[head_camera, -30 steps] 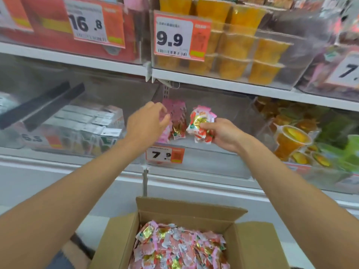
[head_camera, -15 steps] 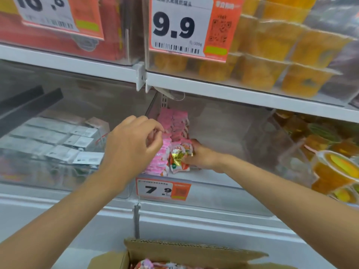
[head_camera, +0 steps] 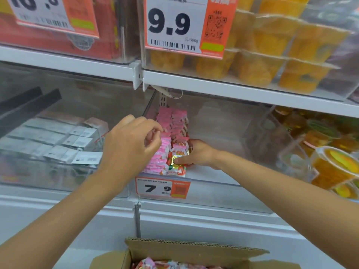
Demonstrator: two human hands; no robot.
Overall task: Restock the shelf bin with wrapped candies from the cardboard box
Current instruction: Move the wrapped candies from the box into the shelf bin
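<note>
Pink and white wrapped candies (head_camera: pixel 172 129) stand in a row along the left side of the clear shelf bin (head_camera: pixel 223 183). At the front of that row my right hand (head_camera: pixel 200 154) grips a small bunch of candies, its thumb lying on a red and gold wrapper. My left hand (head_camera: pixel 132 146) reaches in from the left, and its curled fingertips pinch the top of the pink row. The open cardboard box (head_camera: pixel 194 247) sits at the bottom edge, where a few candies (head_camera: pixel 155 265) show inside it.
A 7.9 price tag (head_camera: pixel 163 188) hangs on the bin's front. To the left is a clear bin of white packets (head_camera: pixel 58 140), and jelly cups (head_camera: pixel 334 166) fill the bin on the right. A white shelf edge (head_camera: pixel 233 88) with orange cups (head_camera: pixel 272 55) runs overhead.
My right hand carried its bunch of candies down and left into the bin, against the front of the row. The left hand stayed at the row. The view moved closer and the box slid low.
</note>
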